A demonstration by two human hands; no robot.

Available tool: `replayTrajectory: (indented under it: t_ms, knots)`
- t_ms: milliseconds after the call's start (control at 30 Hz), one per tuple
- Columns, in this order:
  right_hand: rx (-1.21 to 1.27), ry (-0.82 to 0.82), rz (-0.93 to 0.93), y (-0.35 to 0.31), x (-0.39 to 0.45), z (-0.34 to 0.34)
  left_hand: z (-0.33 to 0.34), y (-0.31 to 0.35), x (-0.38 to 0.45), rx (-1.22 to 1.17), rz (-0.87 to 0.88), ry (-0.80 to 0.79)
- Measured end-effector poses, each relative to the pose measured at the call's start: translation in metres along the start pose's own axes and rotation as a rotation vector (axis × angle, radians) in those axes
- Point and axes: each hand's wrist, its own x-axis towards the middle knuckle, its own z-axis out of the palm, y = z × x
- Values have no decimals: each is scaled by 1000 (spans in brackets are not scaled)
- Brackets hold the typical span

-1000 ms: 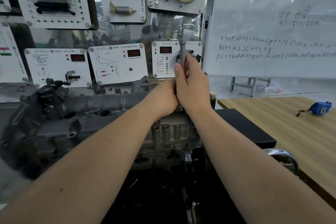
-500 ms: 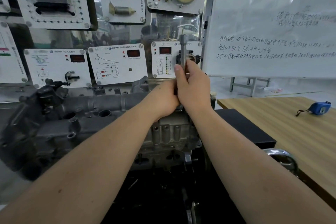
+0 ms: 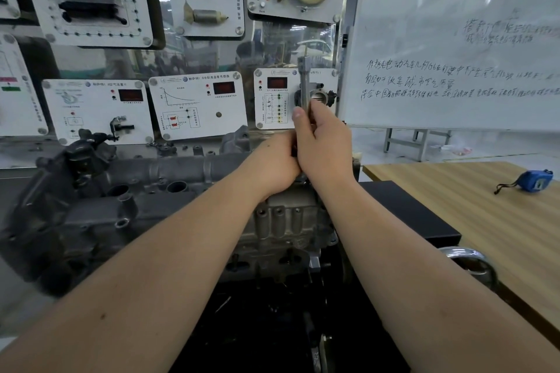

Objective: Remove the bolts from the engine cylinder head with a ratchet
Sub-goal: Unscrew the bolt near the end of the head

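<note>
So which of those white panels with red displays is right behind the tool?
The rightmost display panel: the ratchet held by the right hand stands in front of it; the other two sit further left.

Grey cylinder head [image 3: 157,191]; silver ratchet [image 3: 304,82]; blue tape measure [image 3: 535,180].

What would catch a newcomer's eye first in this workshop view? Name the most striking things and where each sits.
Two bare forearms meet at centre, where the right hand grips an upright ratchet and the left hand sits beside it, over the grey engine cylinder head. A handwritten whiteboard fills the upper right, with a blue tape measure on the wooden table below.
</note>
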Motion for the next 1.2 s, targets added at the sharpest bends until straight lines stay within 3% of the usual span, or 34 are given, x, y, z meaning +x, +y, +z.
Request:
replayTrajectory:
  t_ms: [267,533,733,1000,1200]
  knots:
    - [68,-49,41,0,0,2,1,1,-2,-33,3,-16]
    - [-93,-29,-35,0,0,0,-1,0,1,52,-4,-3]
    - [9,3,14,1,1,1,0,1,-1,15,-10,-46]
    - [-86,-6,-2,1,0,1,0,1,1,73,-1,-18]
    - [47,-7,53,-1,0,0,1,0,1,20,-4,-53]
